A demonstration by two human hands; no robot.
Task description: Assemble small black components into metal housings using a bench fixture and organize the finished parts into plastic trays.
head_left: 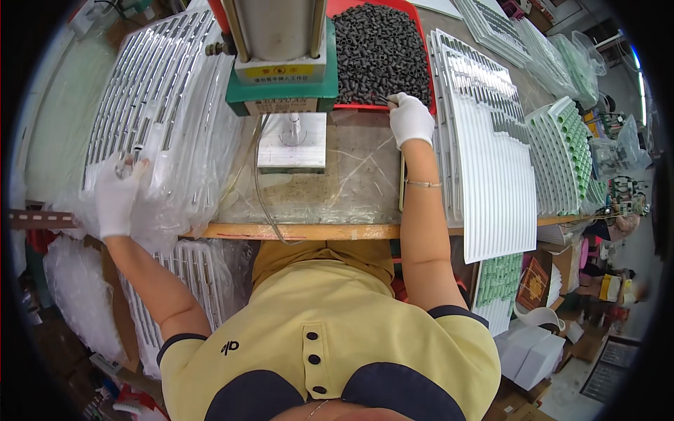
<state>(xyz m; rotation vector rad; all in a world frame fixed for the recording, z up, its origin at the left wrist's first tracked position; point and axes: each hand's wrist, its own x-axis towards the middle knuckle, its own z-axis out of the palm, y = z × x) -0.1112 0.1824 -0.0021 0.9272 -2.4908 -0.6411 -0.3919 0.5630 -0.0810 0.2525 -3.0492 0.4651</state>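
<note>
My left hand (118, 193), in a white glove with some bare fingertips, is at the near end of a tray of slim silver metal tubes (151, 84). Its thumb and fingers close on the end of one tube. My right hand (412, 121), also gloved, reaches over the near right edge of a red tray (430, 67) heaped with small black cylindrical parts (379, 52). Its fingertips pinch a small black part. Between the hands stands a green and grey press (281, 88), its plunger above a pale metal block (291, 151).
White ribbed trays (491, 175) with rows of tubes are stacked on the right, overhanging the wooden table edge (337, 231). Green parts fill another tray (562, 151) farther right. A thin hose (258, 175) hangs before the press. Clear plastic wrap (203, 161) lies around the left trays.
</note>
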